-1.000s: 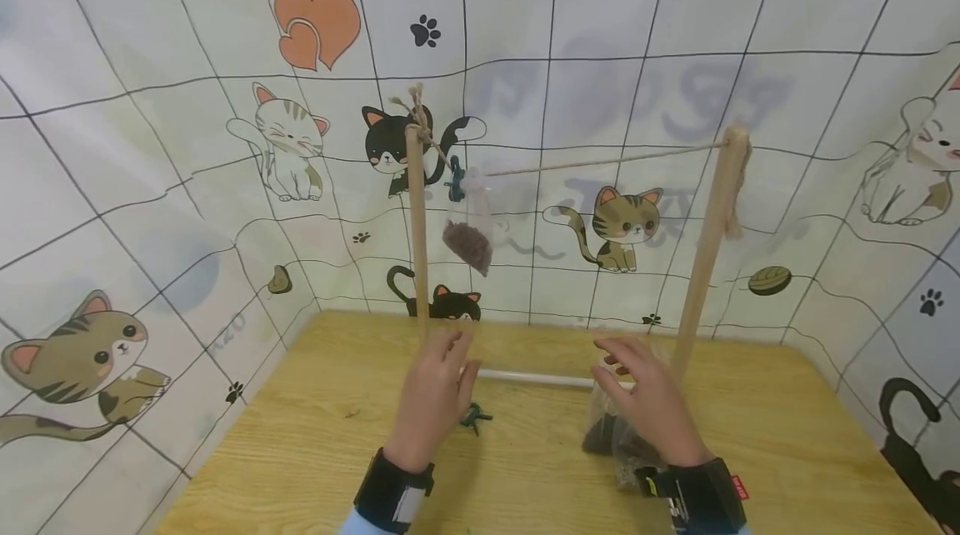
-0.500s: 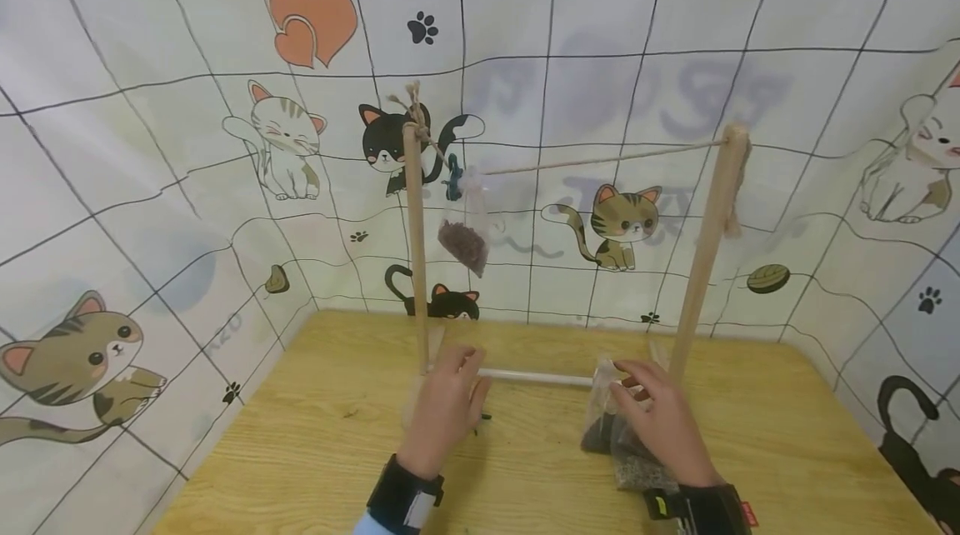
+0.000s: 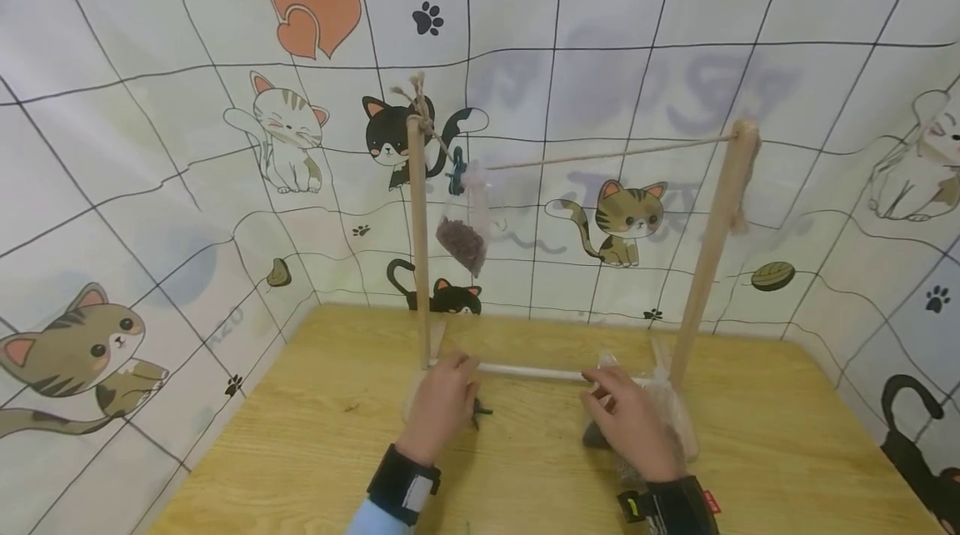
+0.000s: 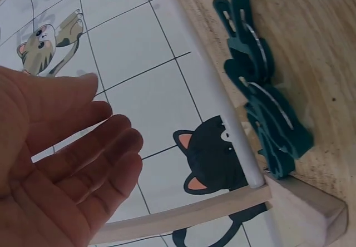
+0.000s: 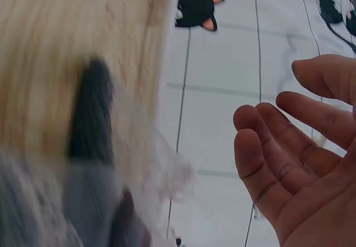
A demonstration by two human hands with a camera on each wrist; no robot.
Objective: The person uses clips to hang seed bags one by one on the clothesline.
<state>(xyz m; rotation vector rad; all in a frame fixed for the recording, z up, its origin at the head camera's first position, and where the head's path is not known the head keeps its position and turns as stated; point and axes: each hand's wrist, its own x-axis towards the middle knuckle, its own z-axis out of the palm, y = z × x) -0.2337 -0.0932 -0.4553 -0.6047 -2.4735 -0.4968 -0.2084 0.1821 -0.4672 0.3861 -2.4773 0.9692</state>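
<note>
My left hand (image 3: 440, 406) hovers over the front left of the frame, fingers loosely bent and holding nothing. Beside it, several green clothes pegs (image 4: 261, 85) lie on the table, mostly hidden by the hand in the head view. My right hand (image 3: 637, 422) is above clear plastic bags, also with nothing in its fingers. One bag (image 5: 92, 113) has dark contents; another (image 5: 28, 208) holds speckled grey bits. The hand hides much of them in the head view. From the rope (image 3: 600, 157) hangs a clear bag of brown granules (image 3: 462, 243), next to a green clothes peg (image 3: 457, 172).
Two wooden posts, left (image 3: 418, 243) and right (image 3: 712, 256), carry the rope. A white rod (image 3: 525, 371) joins them low down. All stand on a wood-grain table (image 3: 300, 435), with a cat-print sheet (image 3: 510, 10) behind and at both sides.
Both hands have come down a little from a second ago. The right hand has lately shifted left over the bags. The hanging bag has turned slightly on the rope.
</note>
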